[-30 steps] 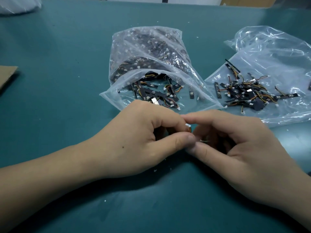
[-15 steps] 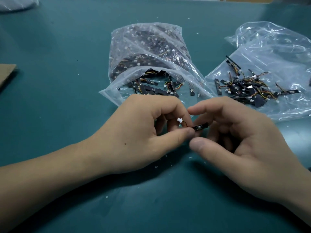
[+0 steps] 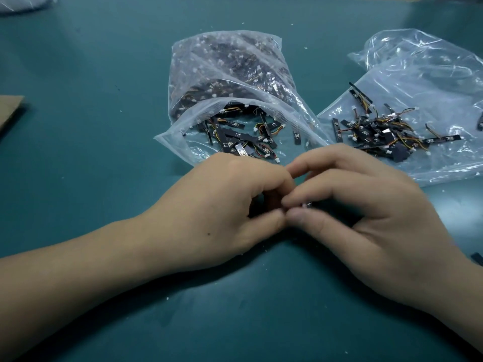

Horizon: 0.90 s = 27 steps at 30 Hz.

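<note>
Between the meeting fingertips (image 3: 299, 218), the small wired board (image 3: 306, 204) is nearly disappearing (its black strip was showing half a second ago): the left hand (image 3: 222, 212) and right hand (image 3: 366, 218) are closing together, both pinching it, likely seating its plug, just before the open bag (image 3: 180, 138).

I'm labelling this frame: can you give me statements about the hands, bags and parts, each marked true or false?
1. The left hand and right hand meet at their fingertips above the table. True.
2. The small part they pinch is in full view. False: only a whitish bit shows.
3. The full bag has its open mouth towards the person. True.
4. The pile of parts on the right lies on bare table. False: it lies on a second clear bag.
5. The cardboard is at the right edge. False: it is at the left edge.
</note>
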Tool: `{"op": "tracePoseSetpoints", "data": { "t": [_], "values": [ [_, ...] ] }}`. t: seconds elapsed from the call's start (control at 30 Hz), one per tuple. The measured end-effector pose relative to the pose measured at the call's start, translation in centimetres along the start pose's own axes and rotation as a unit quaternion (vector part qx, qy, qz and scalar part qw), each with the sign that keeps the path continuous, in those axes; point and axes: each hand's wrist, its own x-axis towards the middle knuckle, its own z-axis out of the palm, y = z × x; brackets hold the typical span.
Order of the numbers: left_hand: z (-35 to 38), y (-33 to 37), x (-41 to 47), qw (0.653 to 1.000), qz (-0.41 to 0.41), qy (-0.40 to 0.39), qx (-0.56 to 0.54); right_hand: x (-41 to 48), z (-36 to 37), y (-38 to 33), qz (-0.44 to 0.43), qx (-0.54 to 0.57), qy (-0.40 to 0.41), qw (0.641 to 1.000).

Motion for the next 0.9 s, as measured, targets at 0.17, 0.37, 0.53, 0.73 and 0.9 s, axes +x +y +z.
{"op": "tracePoseSetpoints", "data": {
  "t": [0.17, 0.37, 0.53, 0.73, 0.9],
  "values": [
    [0.42, -0.78, -0.24, 0.980, -0.018, 0.156, -0.120, -0.25, -0.15, 0.20, 0.124, 0.072, 0.096, 0.985],
    [0.42, -0.93, -0.09, 0.981, -0.017, 0.124, -0.152, -0.16, 0.13, 0.14, 0.154, 0.119, 0.108, 0.975],
    [0.52, -1.08, -0.11, 0.980, -0.011, 0.125, -0.156, 0.10, 0.02, 0.23, 0.161, 0.145, 0.079, 0.973],
    [0.52, -1.06, -0.09, 0.982, 0.000, 0.117, -0.147, 0.18, -0.10, 0.14, 0.168, 0.137, 0.054, 0.975],
    [0.53, -1.14, -0.13, 0.984, 0.005, 0.114, -0.140, 0.15, -0.08, 0.04, 0.164, 0.121, 0.039, 0.978]
  ]
}}
